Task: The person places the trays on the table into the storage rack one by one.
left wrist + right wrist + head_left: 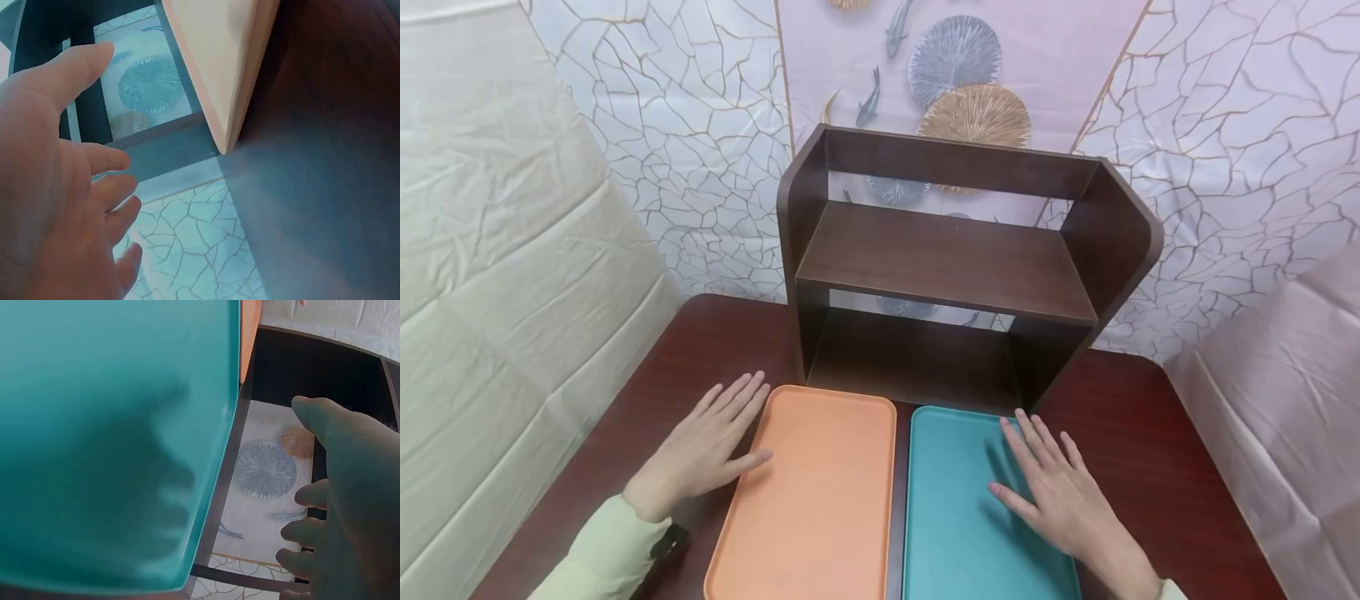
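Orange and teal trays lie side by side, an open-fingered hand at each

The orange tray (820, 492) and the teal tray (955, 517) lie flat on a glossy, reddish-brown surface (737, 333) with a wood-like grain. Both are smooth and matte, rounded at the corners, with a low raised rim; a narrow gap runs between them. Each long axis points away from the person, toward the shelf (940, 258), and the near ends run out of the head view. The right hand's shadow falls across the floor of the teal tray.

The left hand (711, 442) is beside the orange tray's outer long edge, its fingers extended and its thumb apart, reaching over the rim in the head view. The right hand (1063, 492) hovers over the teal tray's outer side, fingers straight and spread. Neither hand grips anything.

The shelf stands just beyond the trays: dark brown boards, two levels, side panels with rounded upper corners and an open back. Through it shows a patterned backdrop (670, 125) with gold crackle lines, ribbed discs and fish. Creased pale cloth (497, 292) hangs at the left.
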Motion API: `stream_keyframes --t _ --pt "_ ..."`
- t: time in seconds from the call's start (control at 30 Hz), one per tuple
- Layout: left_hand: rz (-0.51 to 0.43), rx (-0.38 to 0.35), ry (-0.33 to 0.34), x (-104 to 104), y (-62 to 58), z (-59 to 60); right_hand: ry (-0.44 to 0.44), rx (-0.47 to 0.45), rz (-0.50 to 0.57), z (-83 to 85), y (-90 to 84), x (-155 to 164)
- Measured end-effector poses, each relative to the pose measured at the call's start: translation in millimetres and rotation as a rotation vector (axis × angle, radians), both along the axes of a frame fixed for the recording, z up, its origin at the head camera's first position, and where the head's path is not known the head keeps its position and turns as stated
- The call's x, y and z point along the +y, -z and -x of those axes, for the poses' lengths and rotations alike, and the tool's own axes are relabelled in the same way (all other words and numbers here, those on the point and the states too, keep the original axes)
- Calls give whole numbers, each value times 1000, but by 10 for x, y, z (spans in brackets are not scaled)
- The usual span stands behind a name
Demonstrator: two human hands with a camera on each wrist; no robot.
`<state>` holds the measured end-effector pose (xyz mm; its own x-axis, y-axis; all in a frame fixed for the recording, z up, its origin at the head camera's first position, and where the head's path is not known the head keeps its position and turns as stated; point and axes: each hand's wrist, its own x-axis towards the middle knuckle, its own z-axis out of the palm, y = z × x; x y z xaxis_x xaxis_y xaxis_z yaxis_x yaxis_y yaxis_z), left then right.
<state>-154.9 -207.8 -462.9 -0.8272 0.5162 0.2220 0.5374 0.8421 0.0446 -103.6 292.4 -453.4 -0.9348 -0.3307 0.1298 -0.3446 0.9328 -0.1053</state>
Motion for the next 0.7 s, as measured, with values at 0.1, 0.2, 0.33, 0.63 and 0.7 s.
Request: stream_keyframes --t 0.1,0.2,0.33,0.63,0.7 --pt "-1 -3 8 -40 -65 13 -29 58 16 -9 -28 38" --pt "-18 -22 15 -96 -142 15 -71 146 42 -10 -77 80" --pt "-51 -24 25 -198 -304 10 -43 126 102 -28 -186 145" --pt "-71 -3 46 -342 -845 57 97 -78 188 -47 -289 429" --pt "-70 -4 47 -350 -983 74 140 -157 200 -45 -294 490"
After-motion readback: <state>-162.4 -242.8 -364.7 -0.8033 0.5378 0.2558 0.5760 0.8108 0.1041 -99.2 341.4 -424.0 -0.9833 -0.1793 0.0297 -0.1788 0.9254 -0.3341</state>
